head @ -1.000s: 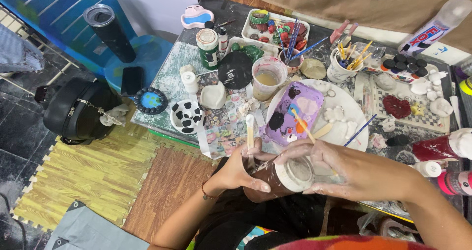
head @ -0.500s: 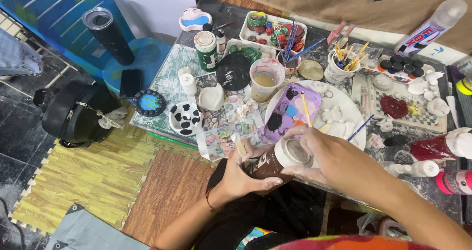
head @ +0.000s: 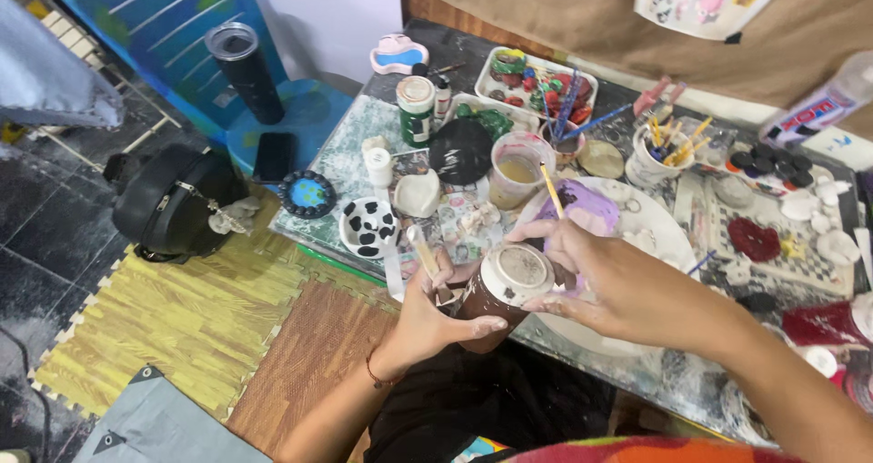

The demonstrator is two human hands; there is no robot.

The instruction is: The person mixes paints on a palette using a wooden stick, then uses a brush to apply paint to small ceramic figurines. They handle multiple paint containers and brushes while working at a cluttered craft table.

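Note:
My left hand (head: 435,316) grips a brown clay pot (head: 491,306) from its left side, just off the table's near edge. The pot is tipped so its pale round base (head: 520,270) faces up. A flat wooden stick (head: 422,248) stands up between the fingers of that hand. My right hand (head: 607,286) rests on the pot's right side, fingers at the base rim. It pinches a thin yellow-handled paintbrush (head: 551,190) that points away over the table.
Behind the pot lie a white palette plate with purple paint (head: 668,231), a cup of murky water (head: 515,170), a cow-spotted dish (head: 367,228), a green jar (head: 416,108) and a brush cup (head: 658,154). A black bag (head: 173,199) sits on the floor mats at the left.
My left hand has shifted its hold, from spread beside the pot to wrapped around its left side. The right hand stays at the pot's base with the brush.

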